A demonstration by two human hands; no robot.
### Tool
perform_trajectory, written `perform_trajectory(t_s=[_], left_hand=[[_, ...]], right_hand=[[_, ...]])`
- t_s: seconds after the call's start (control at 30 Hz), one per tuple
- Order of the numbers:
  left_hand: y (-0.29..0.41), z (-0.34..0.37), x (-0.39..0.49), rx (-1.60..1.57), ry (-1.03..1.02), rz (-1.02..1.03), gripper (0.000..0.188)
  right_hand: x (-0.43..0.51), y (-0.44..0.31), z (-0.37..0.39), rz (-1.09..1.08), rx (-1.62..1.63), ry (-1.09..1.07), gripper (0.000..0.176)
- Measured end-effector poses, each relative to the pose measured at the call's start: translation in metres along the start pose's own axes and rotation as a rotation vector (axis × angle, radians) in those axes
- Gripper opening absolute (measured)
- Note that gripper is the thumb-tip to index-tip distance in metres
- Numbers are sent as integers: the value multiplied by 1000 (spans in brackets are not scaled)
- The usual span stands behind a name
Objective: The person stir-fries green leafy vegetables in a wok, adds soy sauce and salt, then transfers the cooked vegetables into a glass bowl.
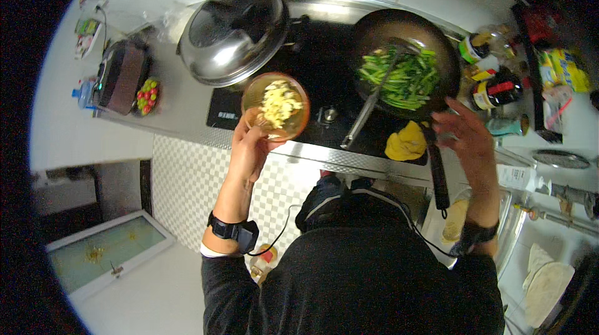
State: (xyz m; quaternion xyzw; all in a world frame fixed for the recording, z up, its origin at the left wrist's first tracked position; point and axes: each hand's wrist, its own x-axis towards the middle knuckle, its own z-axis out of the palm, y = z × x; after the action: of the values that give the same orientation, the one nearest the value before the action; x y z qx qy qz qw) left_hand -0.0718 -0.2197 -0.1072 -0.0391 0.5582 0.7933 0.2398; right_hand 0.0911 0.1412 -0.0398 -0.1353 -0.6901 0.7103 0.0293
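My left hand (252, 143) grips the near rim of an amber-tinted clear bowl (299, 122), held over the front of the cooktop. Pale yellow chopped pieces (281, 102), perhaps cooked egg, lie inside it. To the right, a dark wok (384, 26) holds cut leafy green vegetables (407, 82). A metal spatula (366, 114) rests in the greens, its handle slanting out over the wok's near side. My right hand (461, 129), slightly blurred, is beside the wok's near right rim with fingers apart and nothing visible in it. Below and left of it extends the wok's black handle (437, 176).
A yellow cloth (406, 142) lies on the black cooktop (323, 77) by the wok handle. A domed metal lid (234, 35) stands at the back left. Sauce bottles (496, 94) and a jar (507, 125) crowd the right side. Red and green fruit (148, 96) sits far left.
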Motion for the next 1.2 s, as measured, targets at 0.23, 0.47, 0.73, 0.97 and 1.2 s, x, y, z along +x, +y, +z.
perform_trajectory(t_s=[0.23,0.47,0.73,0.97,1.2], left_hand=[[19,174,9,43,-560,-138,40],[7,251,37,496,-771,-75,40],[7,314,67,1083,-1134,1201,42],[-15,335,106,1332,-963,1427,46],[-24,335,137,1334,-1056,1175,37]], right_hand=[[43,3,21,-369,392,-281,113],[35,22,-42,-189,768,-79,73],[51,38,-77,-295,545,50,76],[87,29,-101,-612,-33,171,90],[112,30,-105,-695,-133,241,97]])
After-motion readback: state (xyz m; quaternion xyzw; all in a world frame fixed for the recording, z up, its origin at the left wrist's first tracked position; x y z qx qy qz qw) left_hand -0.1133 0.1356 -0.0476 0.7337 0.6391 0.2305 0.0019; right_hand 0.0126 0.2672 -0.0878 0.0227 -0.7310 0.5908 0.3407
